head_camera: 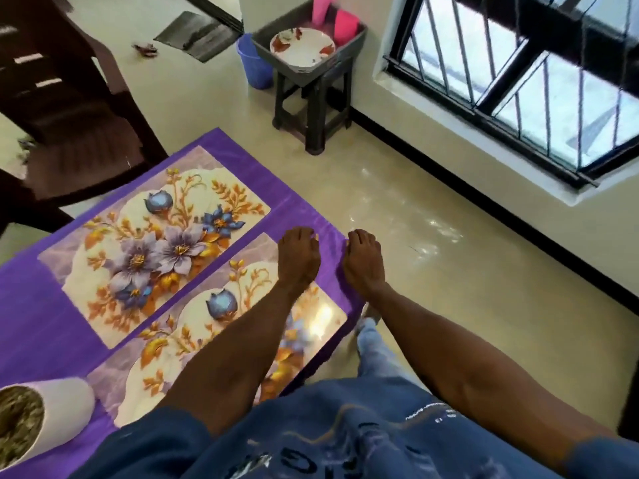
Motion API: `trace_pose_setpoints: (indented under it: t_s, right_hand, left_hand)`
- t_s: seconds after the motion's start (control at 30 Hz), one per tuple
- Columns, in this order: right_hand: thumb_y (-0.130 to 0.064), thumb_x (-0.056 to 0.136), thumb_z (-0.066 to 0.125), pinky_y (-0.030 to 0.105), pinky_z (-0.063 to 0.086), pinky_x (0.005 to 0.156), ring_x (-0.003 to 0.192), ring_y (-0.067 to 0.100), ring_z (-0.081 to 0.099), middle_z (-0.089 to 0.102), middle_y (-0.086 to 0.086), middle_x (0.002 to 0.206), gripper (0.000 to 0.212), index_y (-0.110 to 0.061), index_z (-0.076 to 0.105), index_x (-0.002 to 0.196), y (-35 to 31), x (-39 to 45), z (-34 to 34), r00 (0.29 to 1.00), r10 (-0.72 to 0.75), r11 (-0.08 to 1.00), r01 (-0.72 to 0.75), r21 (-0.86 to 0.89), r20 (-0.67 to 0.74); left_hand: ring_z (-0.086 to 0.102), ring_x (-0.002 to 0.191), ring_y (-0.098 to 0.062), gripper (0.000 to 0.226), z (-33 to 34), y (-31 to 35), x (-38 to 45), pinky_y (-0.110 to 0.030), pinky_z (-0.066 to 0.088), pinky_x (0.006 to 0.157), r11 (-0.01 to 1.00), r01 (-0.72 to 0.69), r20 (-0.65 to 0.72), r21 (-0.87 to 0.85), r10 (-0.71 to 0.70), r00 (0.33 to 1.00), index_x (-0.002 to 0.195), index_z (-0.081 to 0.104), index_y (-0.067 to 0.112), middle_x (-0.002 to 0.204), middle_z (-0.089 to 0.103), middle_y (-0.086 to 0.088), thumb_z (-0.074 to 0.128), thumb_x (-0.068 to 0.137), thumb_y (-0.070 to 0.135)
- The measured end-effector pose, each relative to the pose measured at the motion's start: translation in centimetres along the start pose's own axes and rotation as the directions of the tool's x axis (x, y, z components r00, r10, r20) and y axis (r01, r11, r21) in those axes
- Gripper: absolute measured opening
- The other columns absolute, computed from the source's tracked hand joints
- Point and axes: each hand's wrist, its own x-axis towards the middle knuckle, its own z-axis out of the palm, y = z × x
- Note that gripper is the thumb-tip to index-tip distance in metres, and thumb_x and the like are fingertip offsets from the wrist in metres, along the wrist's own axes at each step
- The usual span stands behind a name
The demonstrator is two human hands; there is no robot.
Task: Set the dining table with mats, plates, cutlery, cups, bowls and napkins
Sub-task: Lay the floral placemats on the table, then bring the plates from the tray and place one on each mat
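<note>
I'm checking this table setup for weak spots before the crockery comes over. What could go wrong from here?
1. The near mat reaches the table's edge, so a plate set at that end might tip off.
2. The plates and pink cups sit in a basket on a narrow stool; lifting them carelessly could topple it.
3. The white pot stands close to the near mat and could get knocked.

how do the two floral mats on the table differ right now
The far mat lies fully uncovered; the near mat is partly hidden by the left forearm, with the left hand above its far end. The far mat looks evenly lit; the near mat shows window glare near its right end. Both carry the same flower print and lie side by side on the purple cloth.
</note>
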Motion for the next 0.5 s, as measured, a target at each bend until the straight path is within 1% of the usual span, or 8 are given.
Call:
trace_pose_setpoints:
  t_s: [0.07,0.13,0.27,0.33,0.4,0.43,0.5]
  right_hand:
    - [-0.007,0.089,0.047,0.043,0.039,0.089,0.104,0.038,0.051,0.058,0.018,0.114,0.024,-0.001,0.058,0.11,1.8,3.1,-0.1,1.0,0.001,1.0,-0.001,-0.003,0.013]
    - [-0.007,0.091,0.047,0.043,0.04,0.09,0.104,0.037,0.051,0.058,0.017,0.115,0.024,-0.001,0.058,0.112,4.0,6.3,-0.2,0.999,0.009,1.0,-0.01,0.014,0.036]
    - [-0.003,0.088,0.05,0.043,0.041,0.089,0.104,0.038,0.053,0.058,0.018,0.117,0.028,0.0,0.057,0.115,9.7,11.7,-1.6,0.989,-0.061,0.998,0.064,-0.018,0.134]
    - [-0.003,0.088,0.05,0.043,0.041,0.091,0.108,0.038,0.053,0.057,0.018,0.121,0.032,-0.001,0.056,0.12,13.3,14.2,-3.1,0.979,-0.073,0.996,0.081,-0.031,0.191]
    - [-0.004,0.089,0.048,0.042,0.04,0.092,0.11,0.037,0.052,0.056,0.018,0.124,0.034,-0.001,0.055,0.123,16.8,16.6,-4.7,0.971,-0.044,0.997,0.056,-0.044,0.233]
    - [-0.005,0.09,0.047,0.042,0.04,0.092,0.11,0.037,0.053,0.056,0.018,0.123,0.034,-0.002,0.055,0.123,18.7,17.9,-5.5,0.967,-0.036,0.997,0.051,-0.053,0.253]
    - [-0.006,0.09,0.047,0.041,0.04,0.092,0.11,0.036,0.053,0.056,0.018,0.123,0.033,-0.002,0.055,0.122,22.1,20.3,-6.9,0.96,-0.042,0.995,0.065,-0.073,0.276]
  left_hand:
    - [0.06,0.092,-0.038,0.021,1.6,1.3,2.5,-0.044,0.047,0.084,1.0,0.025,0.007,-0.007,-0.025,1.0,0.104,0.067,0.004,0.1,0.067,-0.018,0.054,0.091,0.014]
    - [0.059,0.094,-0.037,0.025,3.7,3.1,5.3,-0.045,0.046,0.086,0.999,0.05,0.026,-0.012,-0.05,0.998,0.106,0.066,0.004,0.101,0.066,-0.017,0.05,0.093,0.017]
    - [0.058,0.089,-0.037,0.026,8.7,7.4,10.3,-0.044,0.049,0.079,0.995,0.099,0.0,0.004,-0.099,0.995,0.1,0.066,0.004,0.095,0.065,-0.017,0.047,0.089,0.018]
    - [0.059,0.088,-0.036,0.027,11.7,9.9,11.9,-0.043,0.05,0.076,0.993,0.106,0.047,0.043,-0.108,0.993,0.099,0.066,0.005,0.093,0.065,-0.015,0.045,0.088,0.019]
    - [0.06,0.086,-0.038,0.024,14.8,11.9,13.1,-0.042,0.051,0.072,0.987,0.105,0.141,0.118,-0.121,0.983,0.098,0.065,0.005,0.092,0.064,-0.016,0.047,0.088,0.016]
    - [0.06,0.088,-0.039,0.021,16.4,12.9,13.8,-0.043,0.05,0.072,0.983,0.106,0.204,0.15,-0.136,0.97,0.099,0.065,0.004,0.093,0.063,-0.017,0.05,0.088,0.014]
    - [0.057,0.097,-0.04,0.021,18.6,15.2,15.3,-0.043,0.047,0.077,0.971,0.142,0.315,0.195,-0.199,0.928,0.106,0.063,0.003,0.103,0.062,-0.018,0.052,0.091,0.013]
